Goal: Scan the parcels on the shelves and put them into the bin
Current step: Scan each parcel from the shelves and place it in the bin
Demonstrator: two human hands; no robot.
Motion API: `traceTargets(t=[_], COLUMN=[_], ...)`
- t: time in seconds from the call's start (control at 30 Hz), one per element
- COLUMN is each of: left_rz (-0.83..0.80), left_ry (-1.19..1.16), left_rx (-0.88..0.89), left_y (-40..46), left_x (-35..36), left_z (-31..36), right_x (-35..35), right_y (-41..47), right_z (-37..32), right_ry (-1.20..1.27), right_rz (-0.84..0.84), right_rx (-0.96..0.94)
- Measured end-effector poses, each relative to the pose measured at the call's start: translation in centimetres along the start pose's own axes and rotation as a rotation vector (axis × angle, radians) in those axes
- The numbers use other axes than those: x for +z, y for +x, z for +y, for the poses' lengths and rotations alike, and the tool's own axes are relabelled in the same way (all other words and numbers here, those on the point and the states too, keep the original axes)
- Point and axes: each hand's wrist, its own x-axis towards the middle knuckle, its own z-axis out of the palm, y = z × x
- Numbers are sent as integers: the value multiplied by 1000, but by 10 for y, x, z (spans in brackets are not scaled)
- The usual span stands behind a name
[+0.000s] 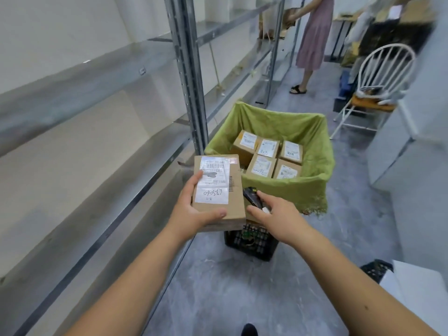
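Left hand (194, 207) grips a labelled parcel (218, 190) by its near end; right hand (274, 212) holds a black scanner (252, 197) beside it, at the bin's (312, 183) near edge.

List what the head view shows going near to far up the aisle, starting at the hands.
Left hand gripping the labelled brown cardboard parcel and right hand holding the small black scanner → green cloth-lined bin of small cardboard boxes → white spindle-back chair → person in a pink dress.
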Motion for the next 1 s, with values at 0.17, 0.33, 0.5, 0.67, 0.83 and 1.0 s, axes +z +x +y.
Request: traceTargets(t=[0.17, 0.33, 0.5, 0.67, 0.83, 1.0], left_rz=[-88, -217, -312, -400, -440, -502], left_ry=[-34, 56, 84, 101, 221, 391], left_rx=[-55, -59, -65, -83, -149, -230], left_y=[74, 162, 257, 340, 393, 412], left_x=[31, 41, 48, 55, 61, 63], left_z=[20, 34, 30, 11, -17, -45], right_x=[-34, -56, -68, -67, -54, -35], right_y=[51, 110, 179, 249, 306, 329], right_z=[16, 22, 24, 26, 38, 53], right_ry=[-13, -15, -9, -35, -18, -38], right_rz=[-2, 27, 63, 36, -23, -124], right_rx=[39, 70, 109, 213, 330, 428])
